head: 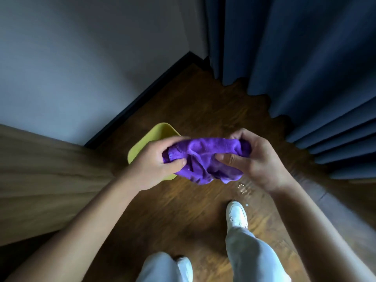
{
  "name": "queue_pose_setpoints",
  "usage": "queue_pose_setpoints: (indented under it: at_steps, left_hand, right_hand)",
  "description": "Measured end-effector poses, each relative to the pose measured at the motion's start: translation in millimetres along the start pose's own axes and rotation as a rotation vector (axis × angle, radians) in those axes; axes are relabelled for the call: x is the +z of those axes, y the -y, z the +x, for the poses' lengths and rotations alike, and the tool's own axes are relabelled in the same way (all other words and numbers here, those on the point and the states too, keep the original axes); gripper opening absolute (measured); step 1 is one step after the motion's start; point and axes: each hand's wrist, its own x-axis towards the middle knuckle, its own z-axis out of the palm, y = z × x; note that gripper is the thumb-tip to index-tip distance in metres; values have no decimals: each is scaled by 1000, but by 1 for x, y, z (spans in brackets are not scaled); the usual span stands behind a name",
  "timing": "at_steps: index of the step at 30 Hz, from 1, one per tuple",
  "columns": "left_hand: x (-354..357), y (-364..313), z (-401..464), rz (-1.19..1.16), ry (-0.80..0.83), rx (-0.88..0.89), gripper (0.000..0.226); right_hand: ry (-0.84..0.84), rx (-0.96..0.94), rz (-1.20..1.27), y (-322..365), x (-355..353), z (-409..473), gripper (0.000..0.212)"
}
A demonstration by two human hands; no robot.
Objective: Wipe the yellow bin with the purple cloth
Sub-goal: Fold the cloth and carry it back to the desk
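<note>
The purple cloth [205, 159] hangs bunched between both hands, above the wooden floor. My left hand [154, 165] grips its left end and my right hand [254, 159] grips its right end. Below and behind my left hand stands the yellow bin [150, 139] on the floor near the wall corner. Only its rim and part of its inside show; the left hand and the cloth cover the rest. The cloth does not touch the bin.
A light wooden furniture panel [40, 180] runs along the left. Dark blue curtains [305, 68] hang at the right, down to the floor. A grey wall [81, 68] with dark skirting stands behind the bin. My white shoes [237, 214] stand on the floor beside a small wet patch [243, 189].
</note>
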Motion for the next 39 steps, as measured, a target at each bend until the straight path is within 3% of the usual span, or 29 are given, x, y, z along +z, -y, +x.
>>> queue_pose_setpoints:
  at_steps: [5,10,13,17,20,24,28,33,37,39]
  left_hand:
    - [-56,-66,-43,-137,50,-136,38]
    - [-100,-123,-93,-552,-231,-159,34]
    - [-123,-151,-121,-709,-300,-172,40]
    - [-134,-191,-164,-592,-397,-154,58]
    - [-138,-197,-188,-487,-507,-154,60]
    - [-155,-193,-224,-430,-681,-167,41]
    - [-176,-190,-268,-621,-732,-117,26]
    - [-199,-172,-335,-963,-632,28,27]
    - [-215,-160,-394,-936,-691,52,41]
    - [-222,-156,-418,-884,-763,64,32]
  right_hand:
    - [41,-38,88,117,12,-31,30]
    - [140,-98,57,210,43,-48,24]
    - [144,-141,64,251,72,-56,24]
    - [236,-196,5,303,116,-70,24]
    - [389,-220,-119,337,148,-85,23]
    - [478,-226,-197,371,182,-111,23]
    - [463,-248,-243,388,213,-138,22]
    - [338,-234,-221,386,250,-173,22]
    - [328,-273,-302,373,285,-196,23]
    - [314,-290,-343,362,305,-204,26]
